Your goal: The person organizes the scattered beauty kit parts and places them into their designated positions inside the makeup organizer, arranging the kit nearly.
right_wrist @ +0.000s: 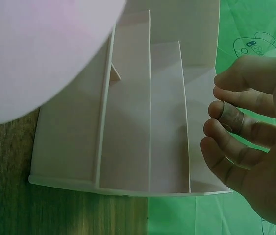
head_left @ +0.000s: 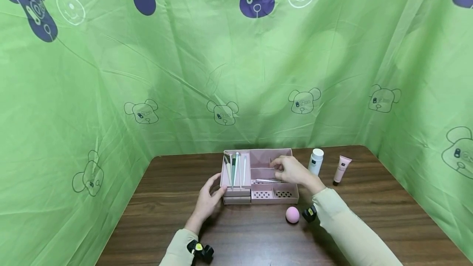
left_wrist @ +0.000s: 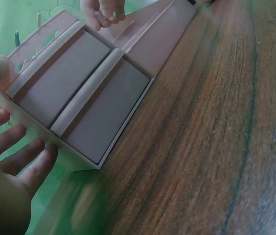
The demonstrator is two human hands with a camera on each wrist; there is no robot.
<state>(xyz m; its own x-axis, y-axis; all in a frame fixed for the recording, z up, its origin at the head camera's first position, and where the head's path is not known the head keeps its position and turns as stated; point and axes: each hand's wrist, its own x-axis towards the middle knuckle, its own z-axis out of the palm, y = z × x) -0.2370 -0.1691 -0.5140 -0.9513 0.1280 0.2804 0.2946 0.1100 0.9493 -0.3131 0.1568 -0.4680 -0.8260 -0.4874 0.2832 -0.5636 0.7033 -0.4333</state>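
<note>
A pink desktop organizer (head_left: 259,158) stands on the table, with several makeup brushes (head_left: 233,171) in its left tray and a slim shiny stick (head_left: 267,181) in a right-hand compartment. My left hand (head_left: 208,201) rests at the organizer's left side. In the left wrist view, its fingers lie along the side wall, beside two stacked drawers (left_wrist: 64,78), and the thumb touches the tray's front edge. Over the right-hand compartments hovers my right hand (head_left: 292,171). Its fingers (right_wrist: 226,156) are loosely bent, with nothing visible between them in the right wrist view.
A pink ball (head_left: 292,215) lies in front of the organizer, near the right wrist. To the right stand a white bottle (head_left: 315,161) and a pink tube (head_left: 342,170) on its dark cap. Green printed cloth (head_left: 258,73) hangs behind the wooden table (head_left: 166,200).
</note>
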